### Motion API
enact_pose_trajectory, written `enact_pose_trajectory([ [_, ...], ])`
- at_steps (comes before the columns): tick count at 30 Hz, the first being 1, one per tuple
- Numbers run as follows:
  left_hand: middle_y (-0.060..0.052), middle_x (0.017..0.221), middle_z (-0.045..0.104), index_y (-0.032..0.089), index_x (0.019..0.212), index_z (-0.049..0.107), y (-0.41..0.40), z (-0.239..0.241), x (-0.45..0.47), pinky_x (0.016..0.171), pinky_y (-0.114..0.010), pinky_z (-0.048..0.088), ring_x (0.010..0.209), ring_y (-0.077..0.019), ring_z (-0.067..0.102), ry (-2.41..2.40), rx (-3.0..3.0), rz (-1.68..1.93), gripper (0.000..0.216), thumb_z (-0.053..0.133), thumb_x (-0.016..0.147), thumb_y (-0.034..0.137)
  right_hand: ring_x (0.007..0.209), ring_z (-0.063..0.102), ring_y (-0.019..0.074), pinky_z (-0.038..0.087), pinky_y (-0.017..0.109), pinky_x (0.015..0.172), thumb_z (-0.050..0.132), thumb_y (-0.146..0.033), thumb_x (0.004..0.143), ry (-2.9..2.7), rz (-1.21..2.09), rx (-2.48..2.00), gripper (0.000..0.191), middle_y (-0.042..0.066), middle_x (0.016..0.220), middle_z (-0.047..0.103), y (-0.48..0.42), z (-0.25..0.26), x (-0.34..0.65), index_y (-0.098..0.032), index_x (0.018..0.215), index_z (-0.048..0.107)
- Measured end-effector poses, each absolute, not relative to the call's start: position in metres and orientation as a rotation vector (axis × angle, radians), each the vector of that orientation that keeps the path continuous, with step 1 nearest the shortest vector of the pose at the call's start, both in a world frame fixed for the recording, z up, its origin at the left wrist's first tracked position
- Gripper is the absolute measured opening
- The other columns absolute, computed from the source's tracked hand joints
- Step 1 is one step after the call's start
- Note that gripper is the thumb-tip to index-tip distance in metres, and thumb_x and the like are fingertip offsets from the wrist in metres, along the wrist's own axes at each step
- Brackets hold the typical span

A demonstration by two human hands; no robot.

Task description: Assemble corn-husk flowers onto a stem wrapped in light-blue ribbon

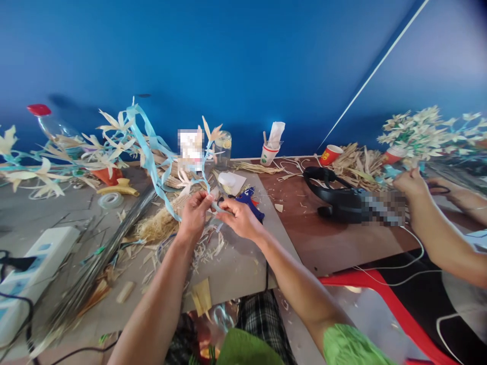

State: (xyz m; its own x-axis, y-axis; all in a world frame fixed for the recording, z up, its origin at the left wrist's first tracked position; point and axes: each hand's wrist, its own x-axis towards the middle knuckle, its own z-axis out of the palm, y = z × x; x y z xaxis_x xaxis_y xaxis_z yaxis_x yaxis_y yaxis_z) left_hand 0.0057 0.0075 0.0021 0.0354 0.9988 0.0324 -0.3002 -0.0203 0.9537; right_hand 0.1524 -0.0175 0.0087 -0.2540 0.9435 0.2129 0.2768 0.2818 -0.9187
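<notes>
My left hand point(196, 215) pinches the light-blue wrapped stem point(207, 183) of a handmade flower with pale, dried petals point(213, 133). My right hand point(241, 218) is closed just beside it, thumb and finger on a short light-blue tape strip point(216, 207) at the stem's lower end. A small black loop shows by the right fingertips; its kind is unclear. A long light-blue ribbon point(150, 152) hangs in a loop left of the stem. Behind my right hand lies a blue glue gun point(250, 203). Pale fibre scraps point(209, 248) lie under both hands.
On the left are thin wires point(110, 248), a white power strip point(34, 279), a tape roll point(110, 199) and blossom sprays point(45, 175). Jar point(222, 149) and paper cup point(269, 153) stand by the wall. Right are a black headset-like device point(338, 197) and another person's hand point(411, 185).
</notes>
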Motion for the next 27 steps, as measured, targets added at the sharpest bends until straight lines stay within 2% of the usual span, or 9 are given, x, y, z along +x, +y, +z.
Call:
enact_pose_trajectory([
  [4,0.004,0.06,0.051,0.016,0.071,0.056,0.008,0.003,0.006,0.058,-0.021,0.038,0.056,-0.0077,0.046,0.965,1.079,1.366,0.022,0.07,0.07,0.033,0.065,0.051,0.0121,0.037,0.022,0.062,0.057,-0.038,0.083,-1.708,0.83,-1.162,0.025,0.002,0.076,0.063,-0.02,0.004,0.148,-0.015,0.089,0.065],
  [12,0.002,0.07,0.055,0.018,0.079,0.056,0.007,0.006,0.007,0.064,-0.023,0.042,0.064,-0.0102,0.05,0.942,1.125,1.406,0.024,0.07,0.069,0.035,0.075,0.061,0.0172,0.041,0.024,0.069,0.057,-0.033,0.082,-1.735,0.724,-1.183,0.022,0.006,0.084,0.07,-0.023,0.007,0.149,-0.017,0.092,0.069],
  [16,0.002,0.072,0.057,0.018,0.077,0.055,0.008,0.005,0.002,0.063,-0.023,0.042,0.065,-0.0101,0.051,0.928,1.14,1.417,0.023,0.07,0.07,0.034,0.064,0.053,0.0136,0.038,0.023,0.062,0.058,-0.038,0.081,-1.699,0.812,-1.143,0.023,0.002,0.072,0.063,-0.024,0.008,0.151,-0.017,0.087,0.067],
  [19,0.002,0.072,0.057,0.018,0.075,0.055,0.011,0.004,-0.003,0.061,-0.022,0.041,0.064,-0.0094,0.051,0.856,1.105,1.409,0.022,0.071,0.069,0.032,0.051,0.038,0.0087,0.03,0.022,0.053,0.057,-0.044,0.081,-1.585,1.025,-1.079,0.028,-0.004,0.057,0.047,-0.022,0.009,0.153,-0.016,0.078,0.062],
  [22,0.003,0.067,0.054,0.018,0.073,0.056,0.012,0.007,-0.005,0.058,-0.02,0.04,0.061,-0.0082,0.048,0.855,1.11,1.421,0.021,0.072,0.068,0.03,0.049,0.029,0.0073,0.024,0.022,0.049,0.056,-0.049,0.08,-1.499,1.199,-1.058,0.034,-0.006,0.053,0.036,-0.019,0.009,0.156,-0.016,0.073,0.06],
  [27,0.005,0.062,0.052,0.019,0.073,0.057,0.014,0.009,-0.01,0.053,-0.019,0.037,0.053,-0.0063,0.044,0.902,1.099,1.441,0.021,0.073,0.067,0.03,0.049,0.033,0.0085,0.025,0.023,0.049,0.059,-0.056,0.076,-1.416,1.358,-1.11,0.04,-0.005,0.053,0.039,-0.011,0.008,0.165,-0.016,0.08,0.062],
])
